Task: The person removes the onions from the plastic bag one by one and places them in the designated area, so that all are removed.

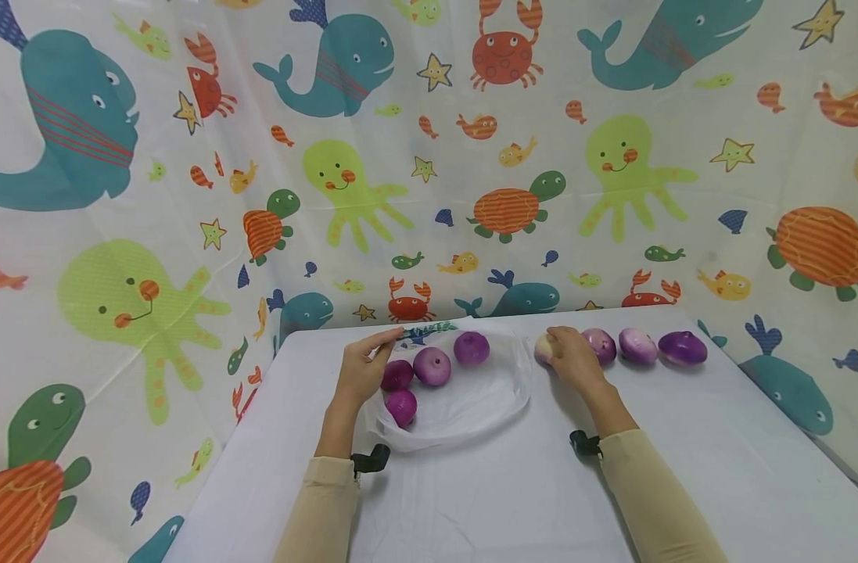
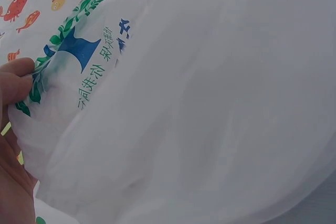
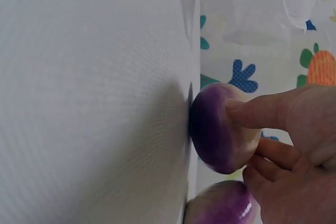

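My left hand [image 1: 361,369] pinches the edge of a white translucent plastic bag [image 1: 464,414] between thumb and fingers. Green leaves and blue print mark the bag in the left wrist view. Several purple onions, among them a round onion [image 1: 432,367] and a darker onion [image 1: 402,407], lie in the bag's opening. To the right of the bag, my right hand [image 1: 576,360] grips a pale and purple onion [image 3: 210,129] with thumb and fingers. This onion is at the table surface, beside another onion [image 3: 223,205] in the right wrist view.
Right of my right hand, onions stand in a row along the back, ending with a dark purple onion [image 1: 683,349]. A white cloth covers the table [image 1: 485,500]. Behind it hangs a curtain [image 1: 429,227] printed with sea animals.
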Available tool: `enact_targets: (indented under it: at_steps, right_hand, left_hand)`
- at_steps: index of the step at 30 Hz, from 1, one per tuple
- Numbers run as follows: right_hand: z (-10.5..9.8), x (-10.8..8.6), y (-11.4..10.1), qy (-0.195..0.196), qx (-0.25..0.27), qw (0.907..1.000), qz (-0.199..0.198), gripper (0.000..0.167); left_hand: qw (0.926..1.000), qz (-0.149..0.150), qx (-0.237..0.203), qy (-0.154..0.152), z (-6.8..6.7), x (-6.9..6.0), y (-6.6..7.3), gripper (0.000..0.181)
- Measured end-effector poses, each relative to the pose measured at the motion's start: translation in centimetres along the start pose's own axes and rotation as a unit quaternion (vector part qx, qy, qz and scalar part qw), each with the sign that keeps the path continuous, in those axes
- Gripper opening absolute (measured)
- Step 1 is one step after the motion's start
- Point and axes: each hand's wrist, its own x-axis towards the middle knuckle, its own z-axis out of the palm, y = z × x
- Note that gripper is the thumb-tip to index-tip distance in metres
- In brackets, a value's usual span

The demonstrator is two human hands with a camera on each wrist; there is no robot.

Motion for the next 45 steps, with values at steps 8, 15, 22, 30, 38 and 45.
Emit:
enact_targets:
  at_steps: [8, 15, 22, 30, 38, 45]
  right_hand:
    - [-0.2, -0.1, -0.5, 0.035, 0.015, 0.9990, -0.024, 0.050]
    - [-0.6, -0.3, -1.4, 0.059, 0.027, 0.9970, -0.041, 0.051]
    - [-1.1, -0.6, -3.4, 0.069, 0.040, 0.9967, -0.017, 0.057]
    - [-1.5, -1.2, -5.2, 0.097, 0.048, 0.9924, -0.057, 0.055]
    - [-1.4, -1.7, -6.9, 0.129, 0.042, 0.9843, -0.113, 0.050]
    - [-1.0, -1.7, -7.4, 0.142, 0.038, 0.9769, -0.155, 0.048]
  left_hand:
    - [1.0000, -0.003, -0.008, 0.003, 0.2, 0.0, 0.0, 0.029]
    - [0.9999, -0.011, 0.001, 0.000, 0.1, 0.0, 1.1, 0.029]
    - [1.0000, 0.000, 0.004, -0.003, -0.1, 0.0, -0.1, 0.031]
    - [1.0000, 0.003, -0.002, -0.004, 0.0, 0.0, 0.0, 0.031]
    - [1.0000, 0.002, -0.008, 0.001, 0.0, 0.0, -0.1, 0.030]
    - [0.9999, 0.001, -0.011, 0.003, 0.1, 0.1, 0.0, 0.030]
